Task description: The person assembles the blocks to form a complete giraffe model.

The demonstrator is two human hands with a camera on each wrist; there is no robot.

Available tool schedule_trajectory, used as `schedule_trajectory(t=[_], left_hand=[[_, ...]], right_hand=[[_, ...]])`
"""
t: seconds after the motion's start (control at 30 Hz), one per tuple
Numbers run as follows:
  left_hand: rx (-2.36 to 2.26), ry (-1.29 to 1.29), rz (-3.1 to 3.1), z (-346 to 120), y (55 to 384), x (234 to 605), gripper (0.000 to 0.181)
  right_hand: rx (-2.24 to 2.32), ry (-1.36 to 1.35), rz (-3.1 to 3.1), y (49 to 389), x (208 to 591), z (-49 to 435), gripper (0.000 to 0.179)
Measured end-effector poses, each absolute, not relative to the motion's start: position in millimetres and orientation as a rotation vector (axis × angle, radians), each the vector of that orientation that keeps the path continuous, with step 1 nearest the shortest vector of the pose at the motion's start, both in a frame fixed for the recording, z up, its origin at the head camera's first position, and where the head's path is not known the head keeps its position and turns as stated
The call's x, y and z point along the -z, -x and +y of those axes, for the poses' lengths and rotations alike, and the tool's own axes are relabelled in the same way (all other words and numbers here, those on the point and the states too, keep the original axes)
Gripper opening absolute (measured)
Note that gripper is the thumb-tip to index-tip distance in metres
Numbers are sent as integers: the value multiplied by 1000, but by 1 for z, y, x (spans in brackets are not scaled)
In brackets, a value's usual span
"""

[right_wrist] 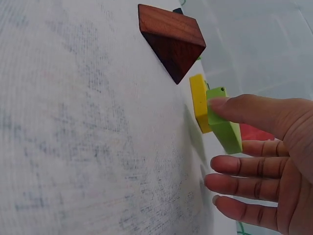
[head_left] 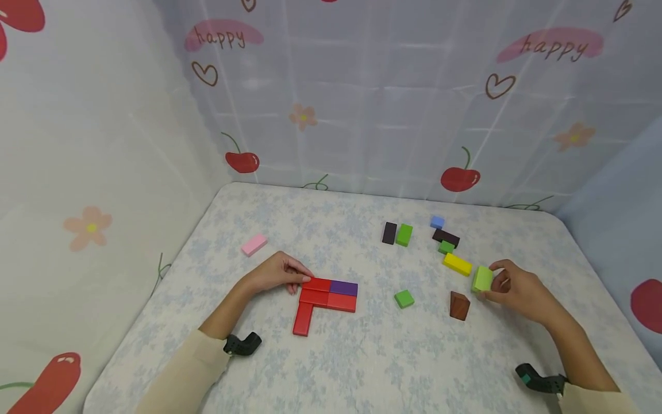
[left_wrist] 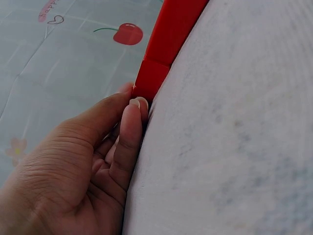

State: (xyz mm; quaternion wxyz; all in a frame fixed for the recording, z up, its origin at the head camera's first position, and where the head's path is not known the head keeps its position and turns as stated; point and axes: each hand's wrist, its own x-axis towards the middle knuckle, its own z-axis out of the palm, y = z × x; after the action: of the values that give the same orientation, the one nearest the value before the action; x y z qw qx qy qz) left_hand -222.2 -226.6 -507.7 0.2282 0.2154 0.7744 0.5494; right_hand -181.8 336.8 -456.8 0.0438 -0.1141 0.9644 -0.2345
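My left hand (head_left: 277, 272) is at the left end of a flat arrangement of blocks, thumb and fingertips pinching the end of its upper red block (head_left: 316, 284). In the left wrist view these fingertips meet the red end face close to the tablecloth. A purple block (head_left: 343, 288) lies against that block's right end, with other red blocks (head_left: 341, 302) below, one of them pointing toward me. On the right, my right hand (head_left: 522, 289) pinches a lime green block (head_left: 482, 279) between thumb and index finger, its other fingers spread loosely in the right wrist view.
Near the right hand are a yellow block (head_left: 457, 264) and a brown wedge-shaped block (head_left: 459, 306). Dark, green and blue blocks lie farther back. A small green block (head_left: 404, 298) sits mid-table, and a pink block (head_left: 254, 245) at the left. A printed curtain (head_left: 357, 109) stands behind.
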Motion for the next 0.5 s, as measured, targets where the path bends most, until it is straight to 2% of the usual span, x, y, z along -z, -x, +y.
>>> schedule_trajectory(t=[0.2,0.5], left_hand=[[-1508,-596,2122,-226,222,506,15],[-1510,-578,2134,-226,223,508,15]], right_hand=[[742,406,2985,177,451,328,65],[757,370,2994,168,441,312,68]])
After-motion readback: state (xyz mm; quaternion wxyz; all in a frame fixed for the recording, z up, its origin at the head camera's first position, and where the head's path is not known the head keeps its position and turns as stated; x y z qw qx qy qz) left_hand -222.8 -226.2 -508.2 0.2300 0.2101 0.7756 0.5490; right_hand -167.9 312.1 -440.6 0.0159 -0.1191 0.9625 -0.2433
